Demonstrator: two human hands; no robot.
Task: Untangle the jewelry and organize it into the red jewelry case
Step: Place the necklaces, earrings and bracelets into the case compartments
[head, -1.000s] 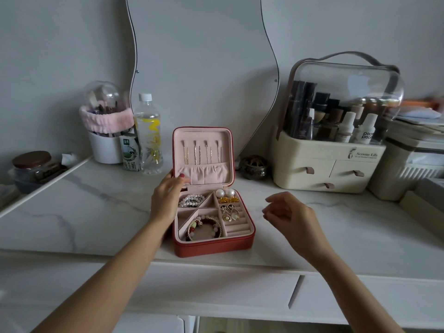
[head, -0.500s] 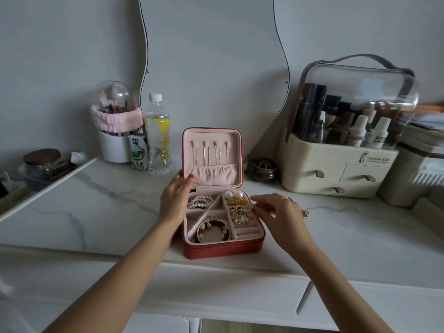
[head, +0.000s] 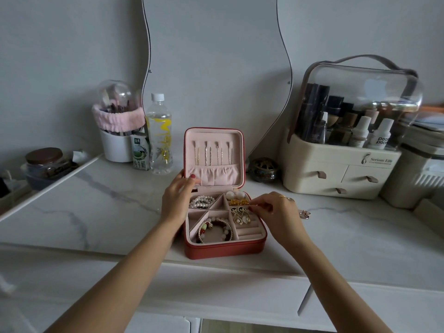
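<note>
Case, red and open, sits on the marble counter between both hands. The left hand rests at its left edge, thumb against the upright lid. The right hand, fingers curled, pinches something small over the earrings; what it is I cannot tell.

Plain grey wall, wavy-edged frameless mirror leaning against it, white marble-veined vanity top, white drawer fronts below, dim, perhaps natural, light
</note>
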